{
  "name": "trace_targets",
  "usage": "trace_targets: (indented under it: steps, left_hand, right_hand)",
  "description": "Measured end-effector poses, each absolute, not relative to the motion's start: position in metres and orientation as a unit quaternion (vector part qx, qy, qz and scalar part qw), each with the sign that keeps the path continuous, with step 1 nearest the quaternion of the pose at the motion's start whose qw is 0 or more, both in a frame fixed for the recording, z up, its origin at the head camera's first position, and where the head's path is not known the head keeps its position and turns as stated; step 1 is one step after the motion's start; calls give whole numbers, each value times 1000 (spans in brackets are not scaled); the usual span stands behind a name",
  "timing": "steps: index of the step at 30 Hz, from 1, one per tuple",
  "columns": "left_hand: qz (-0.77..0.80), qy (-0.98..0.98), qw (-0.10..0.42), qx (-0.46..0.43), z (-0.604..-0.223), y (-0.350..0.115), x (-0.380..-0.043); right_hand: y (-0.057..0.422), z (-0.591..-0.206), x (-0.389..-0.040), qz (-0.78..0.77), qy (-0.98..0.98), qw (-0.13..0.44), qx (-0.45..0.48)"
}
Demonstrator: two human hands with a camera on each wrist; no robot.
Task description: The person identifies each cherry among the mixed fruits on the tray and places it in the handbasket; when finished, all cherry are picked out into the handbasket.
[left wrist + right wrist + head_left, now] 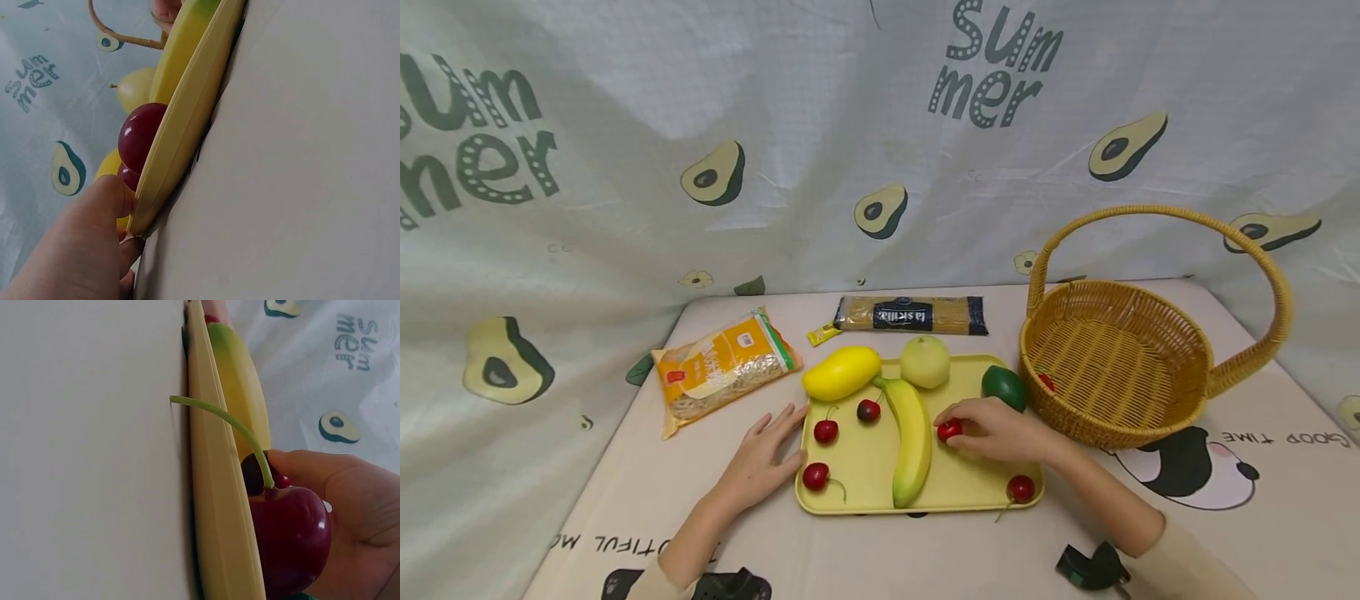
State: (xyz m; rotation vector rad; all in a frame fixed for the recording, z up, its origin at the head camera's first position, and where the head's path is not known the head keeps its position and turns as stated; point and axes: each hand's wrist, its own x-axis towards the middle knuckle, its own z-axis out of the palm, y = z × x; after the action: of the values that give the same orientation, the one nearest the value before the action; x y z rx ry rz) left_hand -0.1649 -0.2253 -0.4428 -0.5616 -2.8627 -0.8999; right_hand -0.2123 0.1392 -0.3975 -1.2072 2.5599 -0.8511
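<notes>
My right hand [992, 429] pinches a small bright red fruit [949, 430] between thumb and fingers, low over the yellow tray [865, 492] and right of a banana [912, 442]. Fingers spread, my left hand [767, 458] rests against the tray's left edge, its thumb [112, 194] at the rim. Dark red cherries lie near it: one by the lower left corner [816, 477], another above it [826, 431] and a third beside the banana [868, 410]. Another cherry [290, 540] sits at the tray's lower right corner, its stem hanging over the rim.
Along the tray's back are a yellow mango [841, 373], a pale green round fruit [925, 362] and a dark green fruit [1004, 387]. The handled wicker basket [1112, 367] stands right, with something red inside. Behind lie a bag of oats [722, 371], a pasta pack [910, 315] and a small yellow packet [824, 334].
</notes>
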Motion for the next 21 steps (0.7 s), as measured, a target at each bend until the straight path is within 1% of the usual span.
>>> trace_targets:
  steps: [4,14,21]
  left_hand:
    - [-294,-937,46,-183,-443,-225,-165]
    - [-291,-937,47,-186,-442,-226,-167]
    - [-298,-936,39,-183,-443,-225,-166]
  right_hand:
    - [139,-399,-212,-285,863,98,-407]
    - [138,-398,-210,-265,866,88,-415]
    - [141,-378,-205,-264,871,84,-406]
